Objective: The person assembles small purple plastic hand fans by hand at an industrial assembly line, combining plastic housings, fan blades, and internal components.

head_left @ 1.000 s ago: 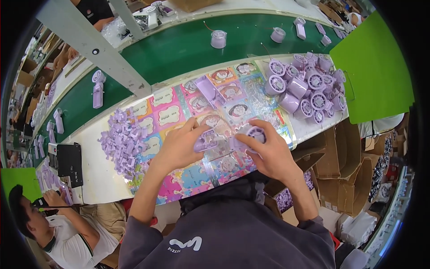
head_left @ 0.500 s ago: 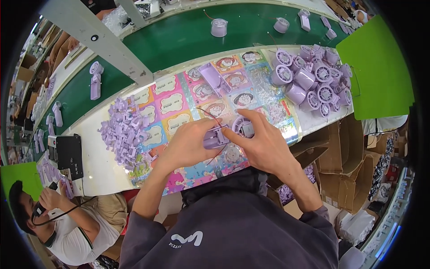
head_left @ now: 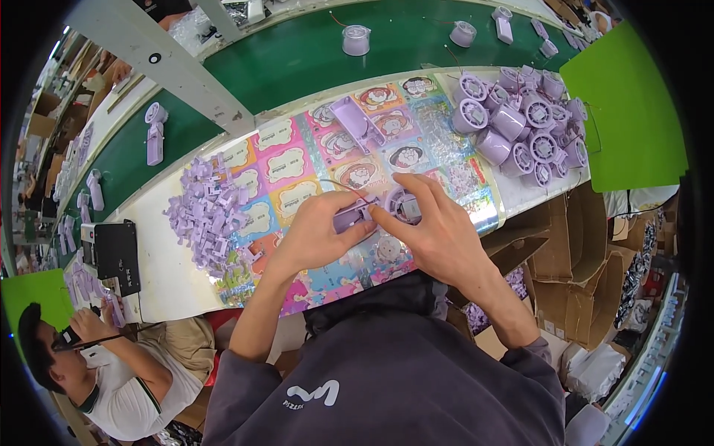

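Note:
Above the mat, my left hand (head_left: 320,230) is closed around a lavender plastic handle shell (head_left: 349,218), its thumb along the shell's near side. My right hand (head_left: 439,234) grips a round lavender fan housing (head_left: 404,206) at the shell's right end; its thumb presses where the two parts meet. Thin dark and red wires (head_left: 346,188) stick out past my left fingers. Whether the shell and housing are joined is hidden by my fingers. Beyond my hands, another lavender handle shell (head_left: 357,125) lies hollow side up on the mat.
Small lavender parts (head_left: 204,212) are heaped at left, round fan housings (head_left: 513,126) at right. A green conveyor belt (head_left: 297,63) carrying lavender parts runs behind, with a metal post (head_left: 182,78) beside it. A black box (head_left: 117,256) and a co-worker (head_left: 119,372) are at left; cardboard boxes (head_left: 573,238) at right.
My left thumb has moved up against the shell, and the red wire end below it no longer shows. Parts on the belt have shifted slightly left. The co-worker's hands have lowered slightly.

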A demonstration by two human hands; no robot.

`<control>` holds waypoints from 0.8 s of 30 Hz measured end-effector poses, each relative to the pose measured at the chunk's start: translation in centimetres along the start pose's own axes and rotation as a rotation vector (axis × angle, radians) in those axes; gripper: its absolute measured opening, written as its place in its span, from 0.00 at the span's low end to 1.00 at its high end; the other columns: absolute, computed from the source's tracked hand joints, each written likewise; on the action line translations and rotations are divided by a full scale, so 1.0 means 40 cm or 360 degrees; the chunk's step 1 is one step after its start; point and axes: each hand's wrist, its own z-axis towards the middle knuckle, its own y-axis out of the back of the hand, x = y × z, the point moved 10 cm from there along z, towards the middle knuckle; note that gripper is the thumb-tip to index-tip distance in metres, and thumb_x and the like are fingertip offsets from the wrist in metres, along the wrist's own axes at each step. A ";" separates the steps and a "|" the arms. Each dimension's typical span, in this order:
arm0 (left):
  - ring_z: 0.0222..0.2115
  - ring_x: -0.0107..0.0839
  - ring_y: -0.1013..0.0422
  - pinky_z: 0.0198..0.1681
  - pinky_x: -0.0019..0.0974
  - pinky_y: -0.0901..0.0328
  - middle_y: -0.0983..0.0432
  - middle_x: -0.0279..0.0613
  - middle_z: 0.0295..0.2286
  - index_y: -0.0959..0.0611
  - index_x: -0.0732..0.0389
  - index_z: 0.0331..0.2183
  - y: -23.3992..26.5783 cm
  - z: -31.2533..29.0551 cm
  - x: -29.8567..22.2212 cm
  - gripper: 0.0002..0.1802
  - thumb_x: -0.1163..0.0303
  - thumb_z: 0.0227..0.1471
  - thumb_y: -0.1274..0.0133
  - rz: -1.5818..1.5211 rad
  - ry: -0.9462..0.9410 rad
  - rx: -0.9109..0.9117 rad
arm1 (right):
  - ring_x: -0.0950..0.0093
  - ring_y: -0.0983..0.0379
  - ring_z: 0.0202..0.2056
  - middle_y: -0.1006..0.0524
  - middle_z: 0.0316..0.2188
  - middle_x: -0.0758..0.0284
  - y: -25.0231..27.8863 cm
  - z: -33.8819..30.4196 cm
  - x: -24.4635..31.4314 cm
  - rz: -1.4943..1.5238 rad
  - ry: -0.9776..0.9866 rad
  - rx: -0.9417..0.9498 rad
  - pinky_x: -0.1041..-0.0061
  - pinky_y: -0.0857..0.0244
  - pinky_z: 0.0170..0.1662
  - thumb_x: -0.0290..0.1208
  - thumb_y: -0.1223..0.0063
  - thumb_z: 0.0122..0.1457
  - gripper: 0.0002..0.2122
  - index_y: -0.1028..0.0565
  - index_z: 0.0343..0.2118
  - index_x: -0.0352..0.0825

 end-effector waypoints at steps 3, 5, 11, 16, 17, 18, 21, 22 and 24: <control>0.33 0.51 0.22 0.38 0.43 0.30 0.19 0.54 0.33 0.16 0.67 0.41 0.009 0.002 -0.013 0.19 0.68 0.47 0.34 0.0093 -0.0041 -0.0013 | 0.57 0.29 0.53 0.30 0.52 0.56 0.008 0.004 0.016 -0.0127 0.0152 -0.0097 0.65 0.24 0.42 0.28 0.42 0.48 0.19 0.21 0.46 0.42; 0.34 0.48 0.21 0.39 0.42 0.29 0.18 0.54 0.34 0.16 0.67 0.42 0.009 0.004 -0.013 0.19 0.69 0.48 0.34 0.0112 -0.0009 0.0033 | 0.57 0.29 0.53 0.30 0.52 0.57 0.018 0.004 0.020 -0.0115 0.0180 -0.0124 0.66 0.24 0.42 0.28 0.42 0.48 0.19 0.21 0.46 0.42; 0.39 0.31 0.21 0.44 0.34 0.29 0.16 0.48 0.39 0.17 0.69 0.47 -0.007 0.007 0.005 0.22 0.73 0.49 0.34 -0.0227 0.0058 0.0092 | 0.58 0.29 0.53 0.30 0.51 0.58 0.018 0.006 0.009 -0.0059 0.0090 -0.0028 0.66 0.24 0.41 0.27 0.42 0.47 0.19 0.21 0.45 0.43; 0.38 0.26 0.24 0.44 0.32 0.29 0.16 0.46 0.38 0.16 0.70 0.46 -0.020 0.003 0.034 0.21 0.76 0.49 0.34 -0.0073 0.0123 -0.0119 | 0.56 0.28 0.52 0.29 0.52 0.57 0.009 -0.001 -0.014 0.0038 0.0067 -0.0025 0.65 0.25 0.44 0.21 0.41 0.42 0.23 0.18 0.45 0.45; 0.38 0.26 0.24 0.44 0.32 0.29 0.16 0.46 0.38 0.16 0.70 0.46 -0.023 0.002 0.030 0.21 0.76 0.49 0.34 -0.0078 0.0113 -0.0112 | 0.56 0.28 0.52 0.29 0.52 0.57 0.010 -0.005 -0.014 0.0053 0.0100 -0.0076 0.65 0.25 0.43 0.21 0.41 0.43 0.22 0.18 0.45 0.45; 0.39 0.27 0.24 0.44 0.33 0.29 0.16 0.47 0.38 0.16 0.70 0.46 -0.028 -0.003 0.041 0.21 0.76 0.48 0.34 -0.0274 0.0188 -0.0068 | 0.56 0.28 0.52 0.30 0.53 0.57 0.011 -0.009 -0.014 0.0067 0.0132 -0.0128 0.66 0.25 0.42 0.21 0.41 0.43 0.22 0.18 0.45 0.46; 0.40 0.28 0.24 0.45 0.33 0.30 0.16 0.46 0.38 0.15 0.69 0.46 -0.035 -0.006 0.088 0.22 0.77 0.46 0.31 -0.0591 0.0224 -0.0050 | 0.56 0.29 0.54 0.30 0.54 0.57 0.007 -0.004 -0.027 0.0185 0.0071 -0.0041 0.64 0.26 0.45 0.21 0.39 0.43 0.23 0.18 0.46 0.46; 0.40 0.27 0.24 0.46 0.32 0.30 0.16 0.46 0.38 0.15 0.69 0.46 -0.047 -0.003 0.093 0.23 0.77 0.45 0.31 -0.0725 0.0299 -0.0008 | 0.56 0.30 0.54 0.31 0.55 0.57 0.005 -0.007 -0.035 0.0227 0.0039 0.0034 0.64 0.26 0.46 0.21 0.38 0.43 0.23 0.18 0.46 0.46; 0.40 0.26 0.24 0.46 0.31 0.30 0.16 0.42 0.38 0.15 0.69 0.45 -0.039 -0.002 0.104 0.22 0.76 0.46 0.31 -0.0802 0.0331 -0.0013 | 0.53 0.31 0.55 0.33 0.59 0.56 0.004 0.003 -0.039 0.0265 0.0067 0.0014 0.61 0.27 0.48 0.16 0.42 0.42 0.27 0.22 0.49 0.45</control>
